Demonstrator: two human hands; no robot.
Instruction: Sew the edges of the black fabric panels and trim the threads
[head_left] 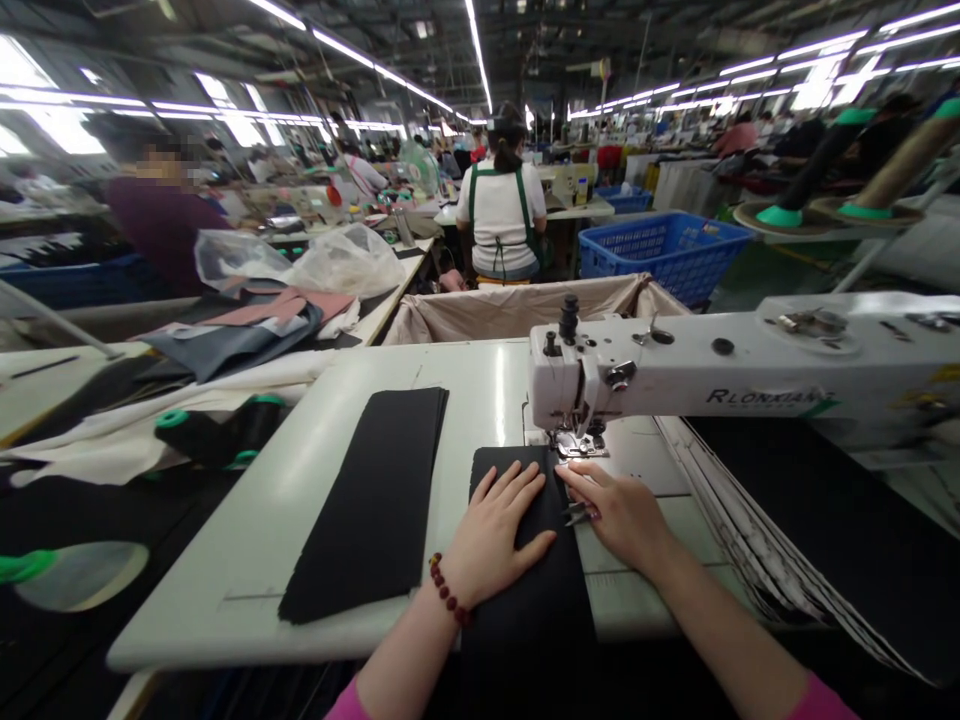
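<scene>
My left hand [504,525] lies flat with fingers spread on a black fabric panel [536,620], which runs from the sewing machine's presser foot [579,447] over the table's front edge. Close to the foot, my right hand [619,510] has its index finger and thumb at the panel's right edge. Small metal thread snips [576,514] stick out from under its curled fingers. The white sewing machine [720,365] reaches in from the right. To the left of my hands rests a stack of black panels [371,500].
Layered black pieces with pale undersides [817,530] lie right, below the machine arm. Black thread cones [217,430] and cloth scraps [247,320] sit left. Behind the table are a fabric-lined bin [517,310], a blue basket [660,250] and a seated co-worker [501,205].
</scene>
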